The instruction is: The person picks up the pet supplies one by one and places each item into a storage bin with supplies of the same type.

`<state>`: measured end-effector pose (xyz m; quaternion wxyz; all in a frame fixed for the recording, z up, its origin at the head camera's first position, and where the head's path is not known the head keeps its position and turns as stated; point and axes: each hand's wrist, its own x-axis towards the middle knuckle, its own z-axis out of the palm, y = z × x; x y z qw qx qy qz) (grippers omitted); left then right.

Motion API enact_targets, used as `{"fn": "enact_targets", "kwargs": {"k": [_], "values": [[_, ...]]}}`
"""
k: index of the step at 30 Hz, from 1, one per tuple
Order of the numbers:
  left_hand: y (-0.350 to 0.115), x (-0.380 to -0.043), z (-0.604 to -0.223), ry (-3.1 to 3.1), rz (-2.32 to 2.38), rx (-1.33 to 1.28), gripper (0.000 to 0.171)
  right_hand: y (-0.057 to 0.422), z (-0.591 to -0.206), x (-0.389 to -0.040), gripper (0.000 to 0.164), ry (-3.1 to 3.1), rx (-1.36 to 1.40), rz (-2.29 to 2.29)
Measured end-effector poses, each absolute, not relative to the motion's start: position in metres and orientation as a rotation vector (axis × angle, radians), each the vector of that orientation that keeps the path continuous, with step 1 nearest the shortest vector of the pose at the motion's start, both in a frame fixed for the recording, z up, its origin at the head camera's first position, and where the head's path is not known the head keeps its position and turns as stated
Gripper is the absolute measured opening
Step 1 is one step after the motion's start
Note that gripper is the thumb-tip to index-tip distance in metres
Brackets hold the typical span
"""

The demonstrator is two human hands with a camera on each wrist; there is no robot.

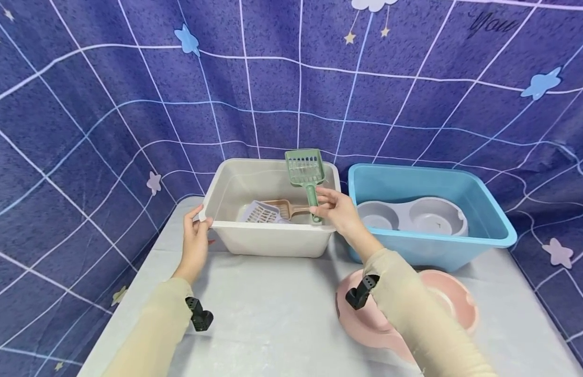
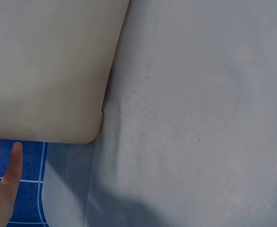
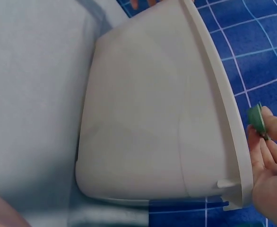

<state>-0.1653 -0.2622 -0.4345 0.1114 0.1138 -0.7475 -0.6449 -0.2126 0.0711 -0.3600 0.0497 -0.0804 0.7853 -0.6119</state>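
A green litter scoop [image 1: 305,170] is upright above the right end of an off-white litter box [image 1: 268,238], its slotted head at the top. My right hand [image 1: 337,209] pinches the scoop's handle between thumb and fingers, over the box's near rim. In the right wrist view the handle's green end [image 3: 256,119] shows between thumb and fingers. My left hand [image 1: 195,238] grips the box's near left corner, thumb at the rim. Inside the box lie a pale lilac scoop [image 1: 262,212] and a tan scoop [image 1: 283,208], partly overlapping.
To the right stands a blue litter box [image 1: 428,246] with a grey double pet bowl [image 1: 400,209] in it. A pink double bowl [image 1: 367,327] lies in front, partly under my right forearm. A star-patterned purple curtain [image 1: 272,78] hangs behind the pale table [image 1: 263,309].
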Motion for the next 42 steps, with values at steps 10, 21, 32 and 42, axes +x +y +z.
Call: {"fn": "enact_targets", "kwargs": {"k": [10,21,32,42], "values": [[-0.248,-0.149,-0.405,-2.199,-1.915,0.339,0.053,0.071,-0.363,-0.213,0.054,2.472,-0.237,-1.814],[-0.260,-0.162,-0.433,-2.208,-1.857,0.317,0.051,0.070,-0.364,-0.211,0.050,2.476,-0.185,-1.858],[-0.257,-0.163,-0.435,-2.199,-1.847,0.326,0.050,0.073,-0.368,-0.210,0.047,2.458,-0.249,-1.923],[-0.258,-0.162,-0.436,-2.186,-1.860,0.330,0.052,0.072,-0.371,-0.208,0.037,2.430,-0.235,-2.016]]}}
